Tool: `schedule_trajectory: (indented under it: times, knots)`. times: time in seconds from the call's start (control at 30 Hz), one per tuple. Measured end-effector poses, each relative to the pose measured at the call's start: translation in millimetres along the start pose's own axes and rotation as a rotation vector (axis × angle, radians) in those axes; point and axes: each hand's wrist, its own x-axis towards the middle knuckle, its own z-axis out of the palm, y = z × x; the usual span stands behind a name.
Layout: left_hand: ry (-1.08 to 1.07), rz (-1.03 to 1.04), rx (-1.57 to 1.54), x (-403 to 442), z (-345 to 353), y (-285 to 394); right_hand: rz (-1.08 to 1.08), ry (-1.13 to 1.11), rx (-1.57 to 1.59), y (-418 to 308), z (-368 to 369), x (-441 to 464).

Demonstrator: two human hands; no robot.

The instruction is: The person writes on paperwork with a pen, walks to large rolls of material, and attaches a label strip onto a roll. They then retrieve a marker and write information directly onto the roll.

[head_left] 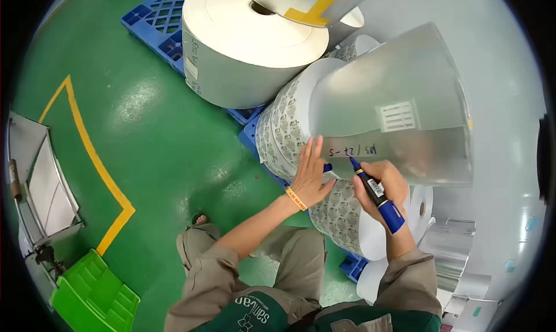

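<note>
My right hand [382, 184] grips a marker [375, 187] with a dark body, a white label and blue ends. Its tip points at blue handwriting [352, 151] on a large silvery film roll [399, 141]. A white printed label [398, 116] is stuck above the writing. My left hand [308, 175], with an orange wristband, rests its stretched fingers against the roll's lower left edge. Between its thumb and fingers a small blue cap [328, 167] shows, partly hidden. Beside and below this hand are rolls with a printed pattern [336, 207].
A big white-topped roll [249, 33] stands on a blue pallet [156, 19]. Yellow tape [98, 158] marks the green floor [168, 129]. At the lower left are a bright green bin [95, 291] and a metal-framed cart [43, 181]. More rolls stand at the lower right.
</note>
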Motion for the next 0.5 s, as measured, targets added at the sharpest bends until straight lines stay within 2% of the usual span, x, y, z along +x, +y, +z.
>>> schedule_trajectory:
  times: [0.07, 0.2, 0.3, 0.43, 0.5]
  knots:
    - [0.028, 0.093, -0.007, 1, 22, -29, -0.078, 0.009, -0.087, 22, 31, 8]
    - [0.097, 0.237, -0.029, -1, 41, -64, -0.075, -0.047, -0.24, 37, 82, 15]
    - [0.184, 0.322, -0.06, -2, 44, -72, -0.131, -0.044, -0.471, 49, 102, 6]
    - [0.316, 0.404, -0.074, -3, 61, -81, -0.028, 0.065, -0.534, 44, 114, 2]
    - [0.381, 0.394, -0.103, 6, 64, -75, -0.126, -0.011, -0.603, 44, 110, 4]
